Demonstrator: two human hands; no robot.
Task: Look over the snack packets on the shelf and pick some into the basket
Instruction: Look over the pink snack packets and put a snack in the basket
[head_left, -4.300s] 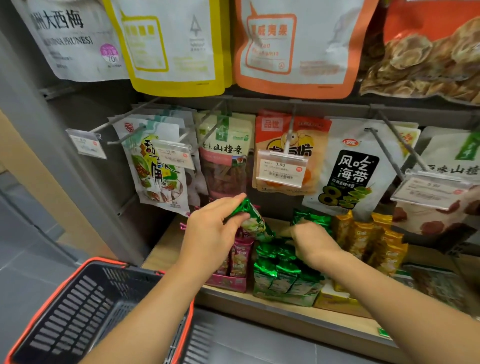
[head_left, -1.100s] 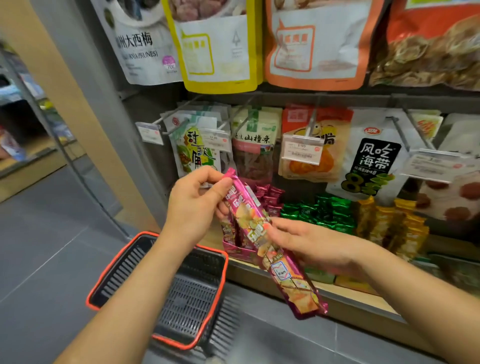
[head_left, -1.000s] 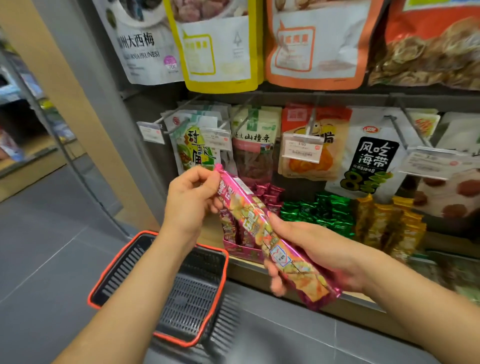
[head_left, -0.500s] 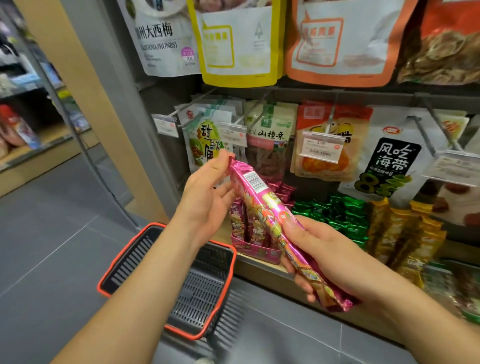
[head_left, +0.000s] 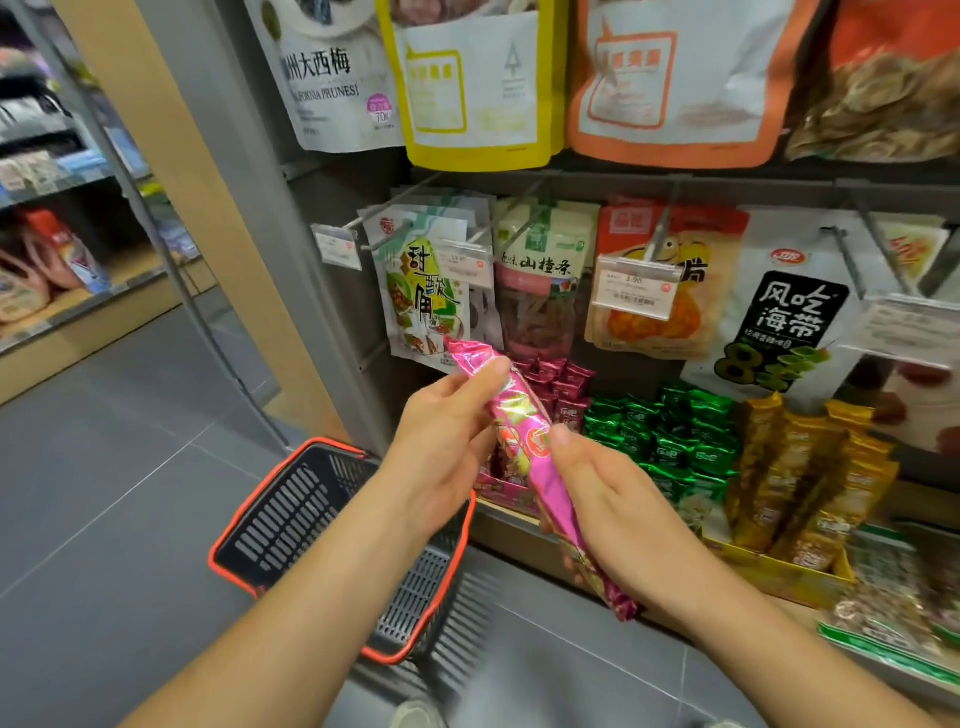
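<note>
I hold a long pink snack packet (head_left: 524, 431) slanting in front of the shelf, with both hands on it. My left hand (head_left: 447, 447) pinches its upper end. My right hand (head_left: 608, 499) grips its lower half, thumb on top, with the bottom end sticking out below my palm. A black basket with an orange rim (head_left: 291, 519) stands on the grey floor below my left forearm, partly hidden by it; the part I can see holds nothing. The wooden shelf (head_left: 509, 525) carries boxes of pink packets (head_left: 561, 384), green packets (head_left: 670, 436) and gold packets (head_left: 810, 483).
Pouches hang on metal hooks above the shelf, such as a white and black seaweed pouch (head_left: 784, 322), with price tags (head_left: 636, 288) jutting forward. A grey upright post (head_left: 270, 249) bounds the rack on the left. Another shelf (head_left: 78, 291) stands far left across the floor.
Earlier my left hand held a green packet at the shelf. Over the last second both hands have turned the pink packet and brought it more upright, and my view has swung left.
</note>
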